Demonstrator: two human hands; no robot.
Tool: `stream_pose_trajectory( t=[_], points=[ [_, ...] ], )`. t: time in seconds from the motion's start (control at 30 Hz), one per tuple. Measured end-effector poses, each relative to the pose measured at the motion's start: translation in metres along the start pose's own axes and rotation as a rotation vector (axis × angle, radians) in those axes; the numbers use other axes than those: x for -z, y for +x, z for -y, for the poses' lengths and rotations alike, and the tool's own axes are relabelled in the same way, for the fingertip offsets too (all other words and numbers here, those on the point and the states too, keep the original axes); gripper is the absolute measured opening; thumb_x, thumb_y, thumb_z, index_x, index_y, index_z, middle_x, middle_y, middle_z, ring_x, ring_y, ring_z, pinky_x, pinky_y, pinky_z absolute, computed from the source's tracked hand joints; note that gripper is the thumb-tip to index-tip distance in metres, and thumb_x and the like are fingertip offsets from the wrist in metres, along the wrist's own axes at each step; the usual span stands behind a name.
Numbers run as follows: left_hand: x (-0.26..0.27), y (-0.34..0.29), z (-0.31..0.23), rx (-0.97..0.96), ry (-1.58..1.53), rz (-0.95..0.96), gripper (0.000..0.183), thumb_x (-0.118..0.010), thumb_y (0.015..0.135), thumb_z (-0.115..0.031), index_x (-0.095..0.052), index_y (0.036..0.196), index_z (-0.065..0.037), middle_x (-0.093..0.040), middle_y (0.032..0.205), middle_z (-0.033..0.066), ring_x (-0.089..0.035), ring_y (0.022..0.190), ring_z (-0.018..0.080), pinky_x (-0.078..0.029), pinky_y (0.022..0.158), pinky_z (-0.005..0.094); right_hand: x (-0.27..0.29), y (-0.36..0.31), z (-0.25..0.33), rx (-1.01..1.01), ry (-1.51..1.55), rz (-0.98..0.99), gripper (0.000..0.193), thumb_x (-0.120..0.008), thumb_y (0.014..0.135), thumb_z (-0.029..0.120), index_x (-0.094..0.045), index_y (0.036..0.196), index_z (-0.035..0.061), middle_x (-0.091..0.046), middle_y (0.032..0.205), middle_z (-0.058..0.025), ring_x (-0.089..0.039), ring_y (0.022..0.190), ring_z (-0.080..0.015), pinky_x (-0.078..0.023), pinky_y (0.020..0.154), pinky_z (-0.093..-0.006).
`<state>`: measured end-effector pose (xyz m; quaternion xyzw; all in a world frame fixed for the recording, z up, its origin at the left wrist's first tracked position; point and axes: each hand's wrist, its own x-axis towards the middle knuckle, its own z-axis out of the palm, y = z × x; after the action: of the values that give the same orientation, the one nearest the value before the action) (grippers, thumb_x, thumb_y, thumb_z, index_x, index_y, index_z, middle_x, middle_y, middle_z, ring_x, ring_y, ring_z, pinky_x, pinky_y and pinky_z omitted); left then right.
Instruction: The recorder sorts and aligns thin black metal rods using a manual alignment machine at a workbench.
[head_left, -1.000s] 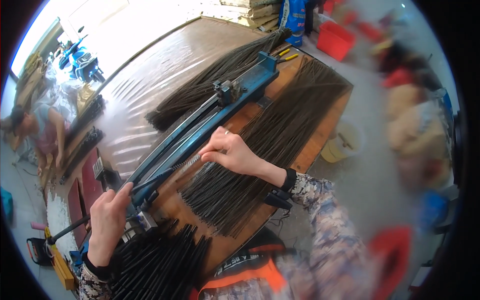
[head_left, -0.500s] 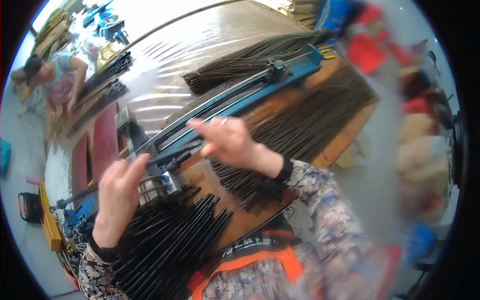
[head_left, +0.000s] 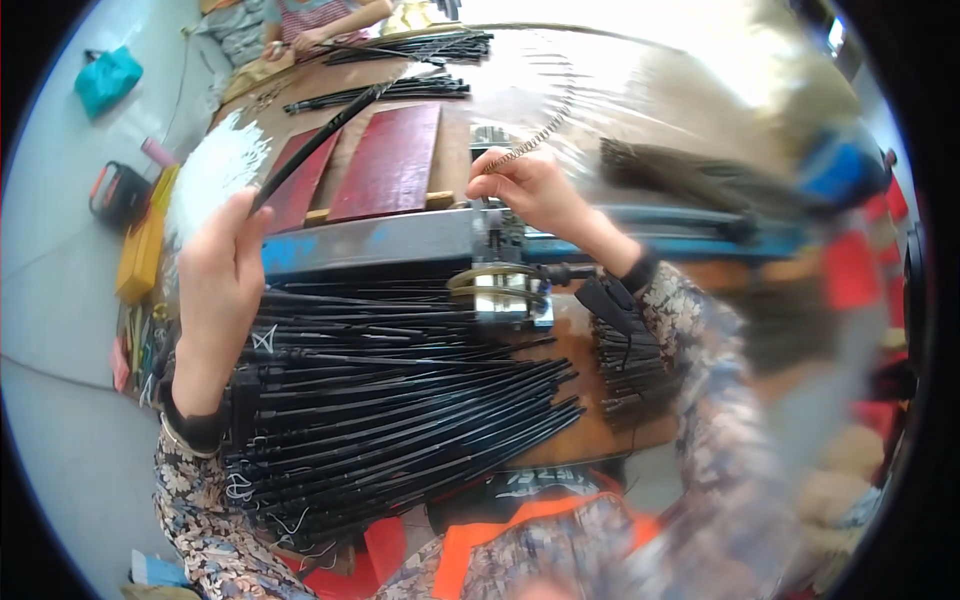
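My left hand [head_left: 215, 280] is closed around the lower end of a slim black rod [head_left: 318, 138], which slants up to the right. A thin, spring-like coiled wire [head_left: 566, 105] arcs above the table; near the rod's far tip a similar thin strand shows, and I cannot tell for sure that they join. My right hand [head_left: 530, 188] pinches the coiled wire between thumb and fingers. Just under that hand stands a metal clamp-like fixture [head_left: 500, 290] on a long blue and grey rail [head_left: 375, 243]. A broad pile of black rods [head_left: 400, 400] lies nearer to me.
Two dark red boards [head_left: 388, 160] lie beyond the rail, with white granules [head_left: 215, 180] at their left. Bundles of dark wires [head_left: 680, 180] lie at the right. Across the table a co-worker's hands [head_left: 310, 40] are beside more black rods [head_left: 410, 48]. A yellow box [head_left: 140, 250] stands left.
My view has swung left. Both hands, earlier over the rail with no rod or wire visible in them, now hold the black rod in the left and the coiled wire in the right.
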<state>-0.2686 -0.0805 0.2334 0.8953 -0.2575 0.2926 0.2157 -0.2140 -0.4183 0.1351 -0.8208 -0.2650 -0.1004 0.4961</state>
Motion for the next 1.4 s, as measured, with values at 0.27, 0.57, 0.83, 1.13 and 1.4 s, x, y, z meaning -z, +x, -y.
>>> stream_pose_trajectory(
  t=[0.27, 0.57, 0.83, 1.13, 1.4],
  points=[
    [0.012, -0.055, 0.026, 0.15, 0.033, 0.102, 0.019, -0.063, 0.095, -0.005, -0.065, 0.111, 0.003, -0.066, 0.088, 0.0212, -0.065, 0.076, 0.0343, -0.051, 0.069, 0.037, 0.014, -0.008, -0.008, -0.066, -0.271, 0.146, 0.013, -0.067, 0.095, 0.013, -0.07, 0.098, 0.0014, -0.074, 0.081, -0.0057, -0.07, 0.074, -0.0111, -0.054, 0.069, -0.0249],
    [-0.012, -0.049, 0.017, 0.079, 0.033, 0.098, 0.019, -0.065, 0.094, -0.006, -0.065, 0.11, 0.003, -0.066, 0.088, 0.0217, -0.065, 0.077, 0.0362, -0.051, 0.069, 0.0375, 0.012, -0.009, -0.007, -0.057, -0.097, 0.12, 0.013, -0.063, 0.098, 0.015, -0.065, 0.099, 0.0031, -0.073, 0.085, -0.0083, -0.072, 0.081, -0.0149, -0.056, 0.075, -0.0285],
    [-0.016, -0.038, 0.021, 0.059, 0.084, 0.127, 0.02, -0.067, 0.093, -0.011, -0.066, 0.112, -0.002, -0.065, 0.085, 0.0183, -0.064, 0.075, 0.0367, -0.05, 0.066, 0.0401, -0.012, 0.008, 0.004, 0.037, -0.632, 0.449, 0.016, -0.059, 0.098, 0.02, -0.064, 0.095, 0.0056, -0.07, 0.08, -0.0104, -0.07, 0.074, -0.0252, -0.055, 0.067, -0.0385],
    [-0.042, -0.03, 0.037, 0.019, 0.137, 0.224, 0.019, -0.066, 0.093, -0.021, -0.068, 0.11, -0.013, -0.059, 0.076, 0.0138, -0.062, 0.071, 0.0357, -0.048, 0.062, 0.0441, 0.0, -0.018, 0.001, 0.216, -0.751, 0.355, 0.007, -0.063, 0.09, 0.01, -0.06, 0.084, 0.011, -0.067, 0.077, -0.0071, -0.069, 0.069, -0.024, -0.054, 0.059, -0.0365],
    [-0.013, -0.029, 0.064, 0.121, 0.079, 0.181, 0.023, -0.066, 0.094, -0.009, -0.068, 0.116, -0.001, -0.07, 0.09, 0.0204, -0.069, 0.078, 0.0334, -0.052, 0.071, 0.0343, 0.004, -0.029, 0.011, 0.264, -0.761, 0.365, 0.009, -0.06, 0.091, 0.014, -0.056, 0.087, 0.0081, -0.067, 0.08, -0.0079, -0.068, 0.066, -0.0288, -0.054, 0.059, -0.0392]
  ],
)
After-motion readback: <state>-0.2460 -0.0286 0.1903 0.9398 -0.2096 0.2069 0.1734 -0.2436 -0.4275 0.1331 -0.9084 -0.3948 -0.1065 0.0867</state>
